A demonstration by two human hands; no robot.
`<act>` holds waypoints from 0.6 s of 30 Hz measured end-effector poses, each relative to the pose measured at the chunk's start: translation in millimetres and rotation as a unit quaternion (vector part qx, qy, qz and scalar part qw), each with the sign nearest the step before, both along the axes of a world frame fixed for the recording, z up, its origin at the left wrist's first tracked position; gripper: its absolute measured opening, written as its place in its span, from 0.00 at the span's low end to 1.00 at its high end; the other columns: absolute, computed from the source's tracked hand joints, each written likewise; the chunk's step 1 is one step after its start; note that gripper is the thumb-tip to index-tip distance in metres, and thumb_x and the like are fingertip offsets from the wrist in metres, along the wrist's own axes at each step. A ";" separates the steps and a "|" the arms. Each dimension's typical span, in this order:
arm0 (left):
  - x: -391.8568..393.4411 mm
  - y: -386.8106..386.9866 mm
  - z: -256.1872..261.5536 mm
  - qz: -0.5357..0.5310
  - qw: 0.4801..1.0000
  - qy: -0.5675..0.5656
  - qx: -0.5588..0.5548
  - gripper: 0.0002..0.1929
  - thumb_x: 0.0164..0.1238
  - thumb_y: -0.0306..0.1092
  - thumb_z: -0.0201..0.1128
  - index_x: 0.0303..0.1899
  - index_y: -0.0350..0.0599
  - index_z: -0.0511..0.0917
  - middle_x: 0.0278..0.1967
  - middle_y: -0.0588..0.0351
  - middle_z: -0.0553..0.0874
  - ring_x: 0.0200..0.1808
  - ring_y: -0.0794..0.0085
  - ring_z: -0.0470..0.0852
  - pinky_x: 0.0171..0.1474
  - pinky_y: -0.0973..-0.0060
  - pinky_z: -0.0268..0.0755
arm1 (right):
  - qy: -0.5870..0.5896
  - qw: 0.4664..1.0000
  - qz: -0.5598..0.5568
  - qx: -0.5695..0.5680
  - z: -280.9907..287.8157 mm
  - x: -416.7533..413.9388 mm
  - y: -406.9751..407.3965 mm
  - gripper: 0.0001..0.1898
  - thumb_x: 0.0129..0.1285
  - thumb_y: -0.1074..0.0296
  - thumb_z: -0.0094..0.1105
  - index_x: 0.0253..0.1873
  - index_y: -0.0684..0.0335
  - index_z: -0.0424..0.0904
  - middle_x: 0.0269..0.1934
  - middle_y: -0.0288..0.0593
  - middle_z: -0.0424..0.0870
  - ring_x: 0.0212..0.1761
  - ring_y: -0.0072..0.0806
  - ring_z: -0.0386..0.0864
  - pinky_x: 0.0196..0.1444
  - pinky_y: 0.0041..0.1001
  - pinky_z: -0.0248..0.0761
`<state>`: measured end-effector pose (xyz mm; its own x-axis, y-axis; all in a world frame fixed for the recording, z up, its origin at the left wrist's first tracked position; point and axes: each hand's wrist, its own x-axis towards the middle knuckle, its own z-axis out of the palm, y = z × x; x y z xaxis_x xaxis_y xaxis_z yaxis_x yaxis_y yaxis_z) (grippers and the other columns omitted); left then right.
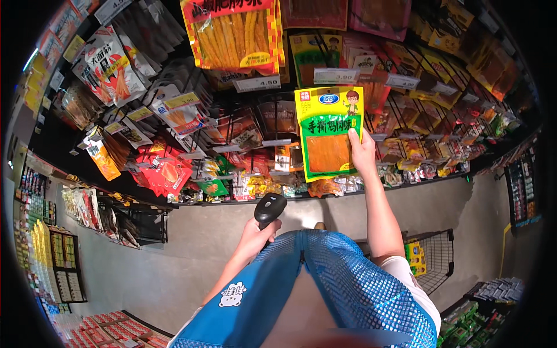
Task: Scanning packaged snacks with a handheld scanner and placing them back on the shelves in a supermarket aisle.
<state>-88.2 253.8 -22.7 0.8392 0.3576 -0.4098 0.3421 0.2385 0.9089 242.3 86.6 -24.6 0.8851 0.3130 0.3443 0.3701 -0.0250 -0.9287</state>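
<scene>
My right hand (364, 152) grips the right edge of a yellow and green snack packet (328, 150), thumb on its front. The packet faces me upright before the hanging rack; a clear window shows flat orange-brown strips inside. In my left hand (259, 232) is a black handheld barcode scanner (270, 208), held by its handle near my waist, its head tilted toward the shelf. Behind the held packet, a similar yellow and green packet (315, 56) hangs on a hook. Above and left hangs a large red and yellow packet (235, 37) of stick-shaped snacks.
Price tags (256, 83) front the hooks. A wire shopping cart (435, 259) stands at my right with yellow packets (416, 259) inside. At left are a low black rack (130, 217) and stacked cartons (65, 261). Red and white boxes (111, 330) sit at the lower left.
</scene>
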 end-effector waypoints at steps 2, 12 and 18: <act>7.2 -3.7 -0.3 0.004 1.000 -0.003 -0.010 0.08 0.68 0.35 0.68 0.40 0.41 0.83 0.28 0.64 0.82 0.26 0.83 0.76 0.32 0.80 0.70 | -0.001 1.000 0.004 -0.008 7.1 9.4 3.0 0.15 0.79 0.61 0.55 0.55 0.69 0.81 0.42 0.37 0.86 0.45 0.19 0.76 0.51 0.27 0.73; 38.5 -19.2 1.3 0.000 0.998 0.021 0.053 0.10 0.69 0.38 0.68 0.43 0.43 0.84 0.28 0.67 0.81 0.27 0.85 0.77 0.32 0.80 0.72 | -0.005 0.999 0.043 0.008 14.1 41.7 7.7 0.15 0.79 0.62 0.56 0.57 0.68 0.81 0.46 0.37 0.87 0.48 0.19 0.77 0.54 0.27 0.73; 44.6 -21.2 -1.3 0.006 0.997 0.029 0.070 0.10 0.70 0.37 0.69 0.45 0.43 0.84 0.28 0.67 0.81 0.28 0.86 0.78 0.31 0.80 0.71 | 0.004 0.999 0.047 0.006 11.2 46.8 4.5 0.14 0.78 0.62 0.57 0.57 0.67 0.82 0.45 0.38 0.87 0.48 0.19 0.78 0.54 0.26 0.72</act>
